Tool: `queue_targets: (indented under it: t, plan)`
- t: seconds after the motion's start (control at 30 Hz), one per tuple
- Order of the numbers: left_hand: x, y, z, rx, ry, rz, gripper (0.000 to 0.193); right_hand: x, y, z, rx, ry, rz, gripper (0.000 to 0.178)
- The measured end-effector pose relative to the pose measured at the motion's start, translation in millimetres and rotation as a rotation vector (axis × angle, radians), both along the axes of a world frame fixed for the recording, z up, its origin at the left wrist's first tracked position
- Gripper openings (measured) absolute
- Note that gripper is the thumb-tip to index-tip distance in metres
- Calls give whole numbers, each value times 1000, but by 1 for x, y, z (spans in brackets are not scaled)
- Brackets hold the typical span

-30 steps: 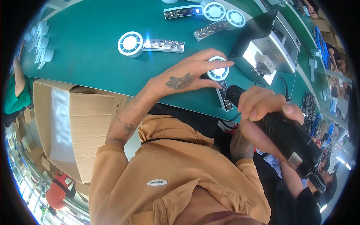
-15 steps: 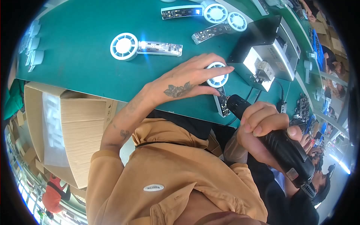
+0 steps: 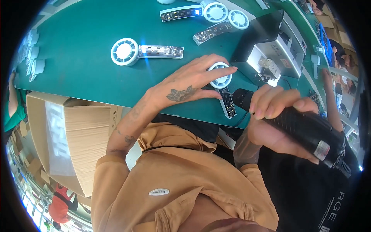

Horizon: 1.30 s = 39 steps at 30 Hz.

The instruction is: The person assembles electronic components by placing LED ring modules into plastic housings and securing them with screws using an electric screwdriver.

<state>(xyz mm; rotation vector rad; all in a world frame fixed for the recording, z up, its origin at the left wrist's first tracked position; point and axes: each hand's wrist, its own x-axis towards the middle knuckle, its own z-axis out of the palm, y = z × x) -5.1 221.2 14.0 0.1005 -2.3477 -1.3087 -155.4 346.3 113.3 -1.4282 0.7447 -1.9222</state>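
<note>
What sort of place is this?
Likely an electronics assembly workshop: fan units with bare circuit boards lie on a green bench, the right hand holds a black power tool, and a carton stands by the bench.

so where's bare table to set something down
Widest bare patch: green table between the white parts at far left and the lit fan unit, down to the near edge. Crowded: upper right, with more fan units beside the machine, and around the left hand and black tool.
</note>
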Motion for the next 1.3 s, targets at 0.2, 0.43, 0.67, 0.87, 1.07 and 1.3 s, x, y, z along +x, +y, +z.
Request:
queue_targets:
  t: [0.2, 0.43, 0.67, 0.87, 1.07, 1.3]
  plan:
    - [-1, 3, 9, -86, 130, 78, 65, -6, 8, 9, -18, -69, -51, 97]
    - [5, 9, 30, -368, 244, 14, 22, -7, 38, 27, -136, -210, -178, 82]
    - [-55, -32, 81, -408, 417, 197, 13, -7, 67, 34, -161, -88, -577, 91]
    - [-125, -29, 108, -757, 338, 299, 11, -7, 83, 6, -84, -218, -531, 93]
    - [-41, 32, 66, -420, 298, -58, 28, -6, 88, -13, -58, -211, -449, 98]
    - [-25, 57, 24, -618, -1, -133, 29, -6, 84, -16, -52, -245, -391, 101]
